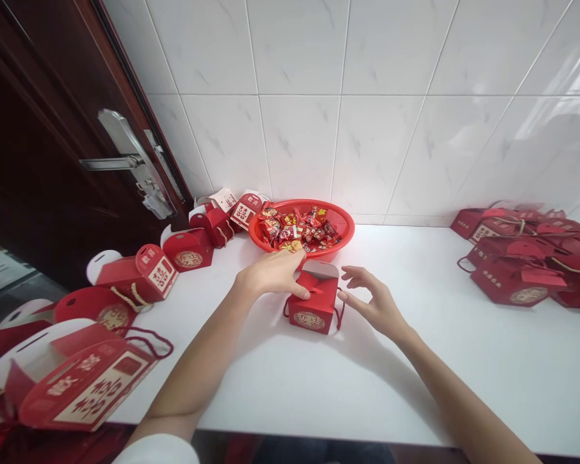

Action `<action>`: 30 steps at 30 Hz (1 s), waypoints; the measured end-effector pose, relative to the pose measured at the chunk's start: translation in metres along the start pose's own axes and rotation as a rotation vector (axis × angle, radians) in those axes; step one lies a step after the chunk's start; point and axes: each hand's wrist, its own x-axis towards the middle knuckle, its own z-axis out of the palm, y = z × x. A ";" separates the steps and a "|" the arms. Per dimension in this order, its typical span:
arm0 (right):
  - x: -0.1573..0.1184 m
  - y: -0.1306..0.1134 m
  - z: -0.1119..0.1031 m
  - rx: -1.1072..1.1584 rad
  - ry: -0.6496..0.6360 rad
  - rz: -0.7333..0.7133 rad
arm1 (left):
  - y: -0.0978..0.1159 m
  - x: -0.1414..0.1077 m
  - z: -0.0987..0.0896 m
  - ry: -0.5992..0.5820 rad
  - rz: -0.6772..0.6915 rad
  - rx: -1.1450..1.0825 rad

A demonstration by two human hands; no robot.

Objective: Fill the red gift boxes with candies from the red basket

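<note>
- Left grip (pixel 278 270): thumb on small red box (pixel 325 301); cannot tell if grasping.
- Right grip (pixel 376 303): released, fingers parted, just beside box.
- Box: upright on bench (pixel 328 393), between the grips.
- Red basket (pixel 350 230), wrapped sweets (pixel 309 231) inside: just beyond left grip.
- Box row (pixel 134 274): left of left grip; box pile (pixel 507 280): right of right grip.

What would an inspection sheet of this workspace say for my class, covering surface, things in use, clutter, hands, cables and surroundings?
Surface: white table.
Job's things: red gift box, upright, flap raised; behind it, red plastic basket of wrapped candies.
Clutter: open red boxes along the left; piled red boxes at right.
Hands: left hand at the box, thumb over its top, grip unclear; right hand beside it, fingers parted, contact unclear.
Cables: nothing seen.
Surroundings: tiled wall; dark door with metal handle.
</note>
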 end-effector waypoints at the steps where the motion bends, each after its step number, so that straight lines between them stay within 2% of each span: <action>1: -0.001 0.004 0.005 0.006 0.029 0.006 | 0.000 0.000 0.002 0.014 0.034 -0.024; 4: -0.003 0.009 0.014 0.036 0.016 -0.001 | -0.001 0.005 0.006 -0.028 0.110 -0.090; 7: -0.006 0.009 0.018 0.054 -0.039 -0.039 | -0.001 0.010 0.010 -0.086 0.126 -0.108; 15: -0.014 0.008 0.021 -0.036 -0.058 -0.048 | 0.004 0.006 0.020 -0.043 0.155 -0.200; 21: -0.016 0.015 0.021 -0.052 -0.010 -0.110 | 0.002 -0.010 0.038 0.085 0.149 -0.323; 26: -0.011 0.018 0.020 -0.019 0.068 -0.131 | 0.004 -0.010 0.064 0.248 0.135 -0.409; 28: -0.009 0.011 0.013 0.006 0.134 -0.156 | 0.007 -0.007 0.076 0.316 0.120 -0.472; 30: -0.011 -0.001 -0.004 0.054 0.244 -0.199 | 0.009 -0.005 0.087 0.371 0.103 -0.537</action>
